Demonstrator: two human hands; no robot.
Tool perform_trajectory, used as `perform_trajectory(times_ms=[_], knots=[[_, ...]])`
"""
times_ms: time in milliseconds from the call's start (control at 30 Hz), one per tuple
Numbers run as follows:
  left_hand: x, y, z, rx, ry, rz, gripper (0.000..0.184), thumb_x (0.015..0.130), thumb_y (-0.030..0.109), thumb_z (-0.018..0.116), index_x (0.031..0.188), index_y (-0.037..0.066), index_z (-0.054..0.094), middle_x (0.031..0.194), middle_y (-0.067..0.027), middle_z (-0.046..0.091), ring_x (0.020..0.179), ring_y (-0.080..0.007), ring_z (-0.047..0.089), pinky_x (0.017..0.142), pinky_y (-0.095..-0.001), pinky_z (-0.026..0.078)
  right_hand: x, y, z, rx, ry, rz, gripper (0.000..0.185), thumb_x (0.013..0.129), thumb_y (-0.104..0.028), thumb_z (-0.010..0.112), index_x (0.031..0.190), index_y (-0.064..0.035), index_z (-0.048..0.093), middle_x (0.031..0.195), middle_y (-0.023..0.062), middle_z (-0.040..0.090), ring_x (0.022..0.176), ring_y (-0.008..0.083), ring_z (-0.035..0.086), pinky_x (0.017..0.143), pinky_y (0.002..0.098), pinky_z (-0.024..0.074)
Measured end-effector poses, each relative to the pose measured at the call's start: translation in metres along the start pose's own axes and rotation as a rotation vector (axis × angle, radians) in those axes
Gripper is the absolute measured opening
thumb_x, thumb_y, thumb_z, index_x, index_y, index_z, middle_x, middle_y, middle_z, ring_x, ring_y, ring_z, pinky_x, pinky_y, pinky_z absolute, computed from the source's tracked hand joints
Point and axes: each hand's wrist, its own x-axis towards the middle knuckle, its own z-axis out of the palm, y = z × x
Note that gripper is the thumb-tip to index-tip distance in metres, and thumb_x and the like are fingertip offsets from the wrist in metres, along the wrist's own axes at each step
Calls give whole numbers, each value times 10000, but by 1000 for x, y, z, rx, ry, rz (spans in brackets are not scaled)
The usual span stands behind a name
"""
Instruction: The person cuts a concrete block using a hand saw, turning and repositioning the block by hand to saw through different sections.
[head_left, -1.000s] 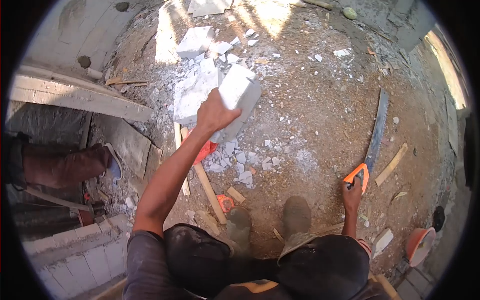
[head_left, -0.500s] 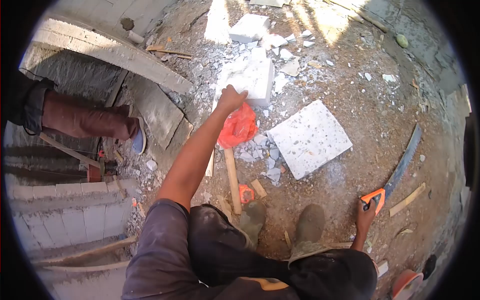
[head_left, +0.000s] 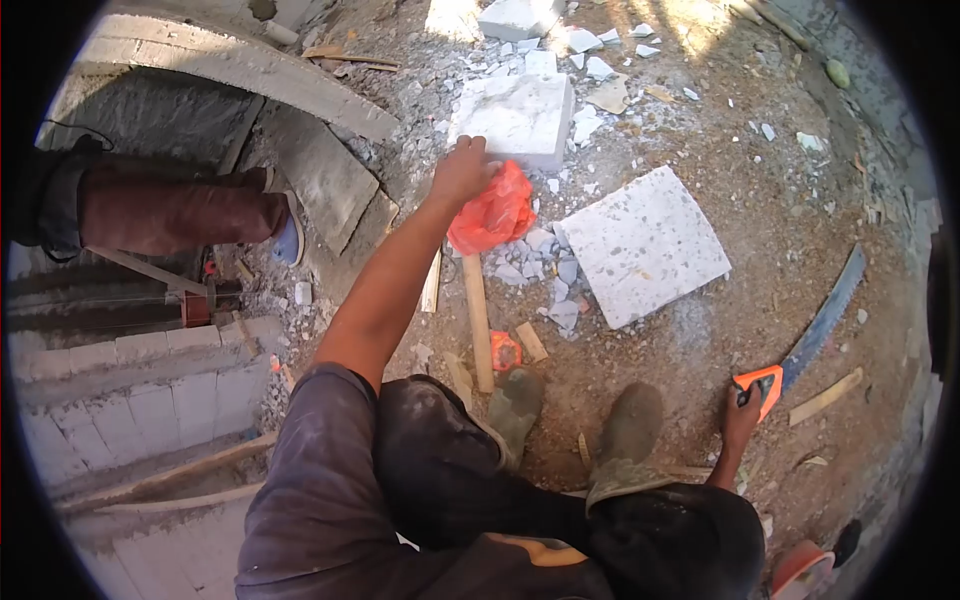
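My left hand (head_left: 464, 172) reaches forward to the near left corner of a thick white block (head_left: 515, 112), its fingers curled at the block's edge. Just under that wrist lies a crumpled red plastic bag (head_left: 494, 212). Far to the right, my right hand (head_left: 740, 410) is wrapped round the orange handle of a handsaw (head_left: 815, 325), whose toothed blade points away from me, low over the dirt. Between the hands, a flat speckled white slab (head_left: 645, 248) rests on the ground.
A wooden stick (head_left: 477, 330) and an orange object (head_left: 505, 350) lie by my boots (head_left: 628, 425). White chips (head_left: 585, 40) surround another block (head_left: 520, 17). Another person's leg (head_left: 180, 218) is at left, near a block wall (head_left: 140, 400). A wood strip (head_left: 826, 396) lies beside the saw.
The view has shifted, so the ground things appear slightly higher and further right. My left hand has slid a little left along the block's near edge. The saw stays in my right hand.
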Motion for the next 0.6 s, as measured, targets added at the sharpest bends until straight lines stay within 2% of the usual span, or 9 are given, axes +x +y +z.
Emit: perform_trajectory(times_ms=[100, 200, 233, 333, 367, 467, 500, 600], knots=[[10, 22, 2, 295, 221, 341, 682, 863, 480, 718, 1328, 42, 481, 1339, -181, 533, 1209, -367, 585, 1064, -541, 408, 0, -4, 0, -1, -8, 11, 583, 927, -192, 709, 1370, 124, 499, 1319, 270, 597, 1180, 350, 614, 1017, 395, 457], [26, 56, -17, 339, 275, 461, 721, 818, 501, 753, 1325, 64, 483, 1329, -166, 540, 1239, -332, 570, 1094, -568, 350, 4, -12, -4, 0, -24, 33, 575, 914, -189, 719, 1352, 118, 509, 1279, 262, 613, 1154, 341, 621, 1009, 385, 460], [33, 65, -18, 348, 294, 468, 829, 786, 526, 775, 1400, 71, 452, 1395, -167, 509, 1323, -341, 503, 1116, -604, 298, 3, -12, -4, 21, -26, 41, 571, 911, -187, 722, 1347, 116, 512, 1263, 259, 619, 1146, 337, 624, 1007, 381, 461], [37, 91, -7, 466, 312, 420, 963, 756, 540, 792, 1496, 81, 380, 1488, -174, 449, 1406, -353, 414, 1133, -638, 263, 0, -8, -2, 42, -7, 36, 533, 902, -175, 724, 1309, 107, 529, 1198, 238, 636, 1089, 320, 631, 971, 373, 470], [36, 97, -1, 552, 212, 414, 883, 860, 485, 710, 1552, 105, 313, 1564, -171, 375, 1458, -387, 332, 1152, -669, 206, 1, -7, -2, 40, -1, 24, 515, 900, -171, 725, 1293, 104, 537, 1173, 230, 641, 1065, 313, 633, 954, 371, 474], [32, 91, 39, 662, 372, 519, 690, 958, 305, 586, 1556, 108, 305, 1589, -162, 337, 1470, -398, 299, 1166, -672, 175, 0, -22, -9, 44, -24, 28, 465, 896, -161, 722, 1249, 90, 552, 1067, 199, 637, 948, 283, 618, 884, 367, 482], [31, 90, 47, 665, 325, 519, 604, 986, 175, 484, 1563, 161, 307, 1604, -154, 313, 1479, -406, 275, 1176, -676, 148, 0, -24, -8, 49, -3, 22, 441, 896, -158, 720, 1224, 85, 554, 1031, 188, 625, 913, 273, 603, 856, 365, 480], [29, 79, 49, 589, 315, 625, 604, 978, 171, 501, 1553, 221, 328, 1613, -129, 307, 1491, -389, 267, 1192, -662, 135, 1, -26, -3, 58, 43, -5, 377, 895, -150, 715, 1156, 71, 557, 941, 163, 591, 828, 249, 566, 787, 358, 476]])
